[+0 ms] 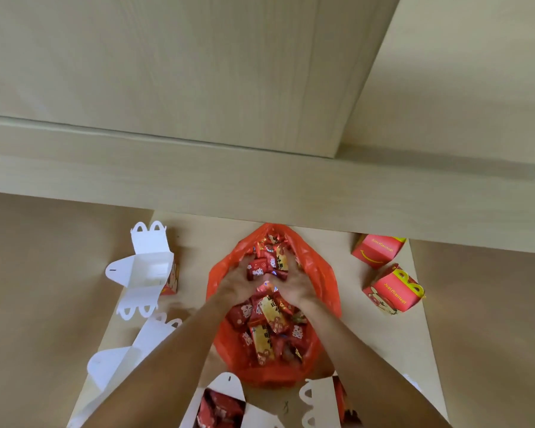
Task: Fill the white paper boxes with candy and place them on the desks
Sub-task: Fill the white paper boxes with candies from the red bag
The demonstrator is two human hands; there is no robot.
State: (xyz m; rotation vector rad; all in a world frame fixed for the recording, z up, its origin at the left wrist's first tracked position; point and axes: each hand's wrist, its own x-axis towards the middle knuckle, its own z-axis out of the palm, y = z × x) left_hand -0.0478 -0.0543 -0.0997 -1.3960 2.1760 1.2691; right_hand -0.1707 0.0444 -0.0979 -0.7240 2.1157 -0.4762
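Observation:
An open orange-red plastic bag (325, 282) full of red and gold wrapped candy (267, 332) lies in the middle of the floor. My left hand (233, 284) and my right hand (294, 284) are both inside it, cupped together around a scoop of candy. An open white paper box (145, 270) stands at the left, empty inside. A second open white box (130, 356) sits partly behind my left forearm. At the bottom edge an open box (226, 387) holds red candy, and another white box (320, 400) lies at the bottom right.
Two closed red "Just Married" boxes (376, 250) (394, 290) stand at the right. A pale wooden ledge (260, 193) overhangs the far end of the bag, with wooden panels above it. The brown floor (44, 273) spreads to both sides.

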